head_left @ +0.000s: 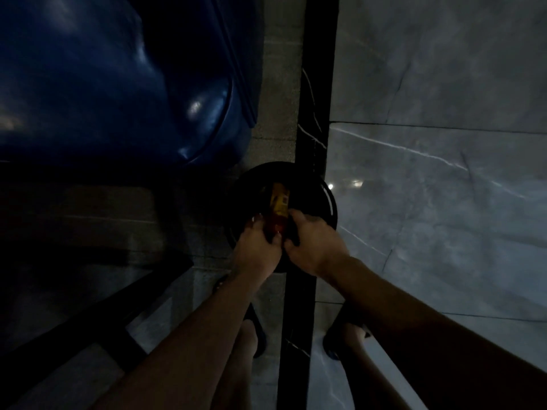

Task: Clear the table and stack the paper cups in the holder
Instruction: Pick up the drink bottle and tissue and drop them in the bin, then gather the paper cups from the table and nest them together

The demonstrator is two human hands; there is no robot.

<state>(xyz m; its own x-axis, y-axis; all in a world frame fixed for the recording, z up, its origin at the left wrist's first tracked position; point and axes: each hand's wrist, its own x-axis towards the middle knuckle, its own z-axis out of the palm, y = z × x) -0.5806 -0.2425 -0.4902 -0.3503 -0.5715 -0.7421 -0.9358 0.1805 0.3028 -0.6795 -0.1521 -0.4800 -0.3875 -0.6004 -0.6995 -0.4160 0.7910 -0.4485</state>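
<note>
Very dim here. Both your hands are at frame centre, over a round black bin [327,202] on the floor — left hand [258,252] and right hand [315,243] pinch a yellow-red wrapper [278,206] w/ fingers closed on its lower end. No paper cups or holder in view. Risk: wrapper snags on the rim & falls to the floor tiles [444,232] if you let go early — low light hides the bin's edge.

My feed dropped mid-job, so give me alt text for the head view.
Dim, looking straight down: both hands, left hand and right hand, grip a yellow-and-red packet over a round black bin on the floor. A blue padded seat sits upper left; sandalled feet show below.
</note>
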